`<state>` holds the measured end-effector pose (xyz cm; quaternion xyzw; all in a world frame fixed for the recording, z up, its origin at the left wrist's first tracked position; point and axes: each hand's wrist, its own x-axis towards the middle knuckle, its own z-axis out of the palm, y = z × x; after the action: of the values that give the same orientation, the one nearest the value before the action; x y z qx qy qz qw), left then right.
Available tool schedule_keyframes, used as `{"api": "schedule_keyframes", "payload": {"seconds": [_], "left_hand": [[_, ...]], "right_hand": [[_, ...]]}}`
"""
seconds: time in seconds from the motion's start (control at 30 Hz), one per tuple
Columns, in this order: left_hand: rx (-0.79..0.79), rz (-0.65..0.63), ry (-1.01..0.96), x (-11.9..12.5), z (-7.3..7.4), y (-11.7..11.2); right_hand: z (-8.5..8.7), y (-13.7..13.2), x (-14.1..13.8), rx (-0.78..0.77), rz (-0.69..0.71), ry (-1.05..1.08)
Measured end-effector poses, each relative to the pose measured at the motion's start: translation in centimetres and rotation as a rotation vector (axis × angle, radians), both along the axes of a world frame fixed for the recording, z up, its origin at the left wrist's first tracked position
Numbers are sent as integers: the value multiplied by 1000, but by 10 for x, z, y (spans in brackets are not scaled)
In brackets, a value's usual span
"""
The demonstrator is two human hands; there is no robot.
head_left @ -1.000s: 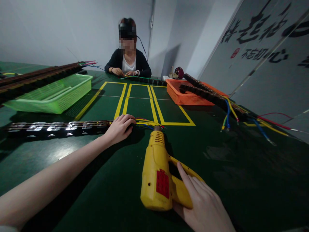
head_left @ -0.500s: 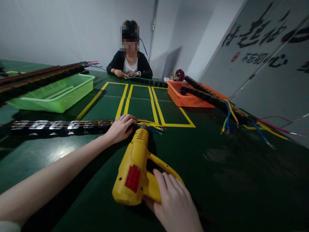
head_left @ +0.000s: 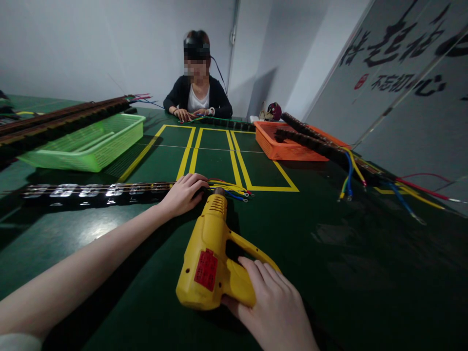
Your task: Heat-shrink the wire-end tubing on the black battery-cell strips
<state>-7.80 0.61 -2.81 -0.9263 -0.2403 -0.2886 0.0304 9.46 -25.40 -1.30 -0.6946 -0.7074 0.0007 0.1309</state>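
My right hand [head_left: 272, 307] is closed round the handle of a yellow heat gun [head_left: 212, 253], whose nozzle points at a bundle of coloured wires [head_left: 234, 190]. These wires stick out of the end of a long dark strip [head_left: 95, 191] lying across the green table. My left hand [head_left: 183, 195] rests with curled fingers on that end of the strip, pressing it down beside the wires.
A green basket [head_left: 87, 144] stands at the back left with long dark strips laid over it. An orange basket [head_left: 288, 144] at the back right carries more strips with wires. Yellow tape lines [head_left: 230, 156] mark the table. Another person [head_left: 197, 92] sits opposite.
The heat gun has swung left with my right hand, so its nozzle now sits close to the wire ends. My left hand has stayed on the strip.
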Motion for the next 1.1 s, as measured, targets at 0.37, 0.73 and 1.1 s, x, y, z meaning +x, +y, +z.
{"api": "schedule_keyframes", "payload": {"seconds": [0.37,0.73,1.1], "left_hand": [[-24,21,33,1,2,-1],[26,29,126,7,4,-2],[-65,41,-1,12,0,6]], "right_hand": [[4,-16,58,-29,37,-9],[2,-8,35,-79,23,-32],[15,9,-12,-186,9,39]]}}
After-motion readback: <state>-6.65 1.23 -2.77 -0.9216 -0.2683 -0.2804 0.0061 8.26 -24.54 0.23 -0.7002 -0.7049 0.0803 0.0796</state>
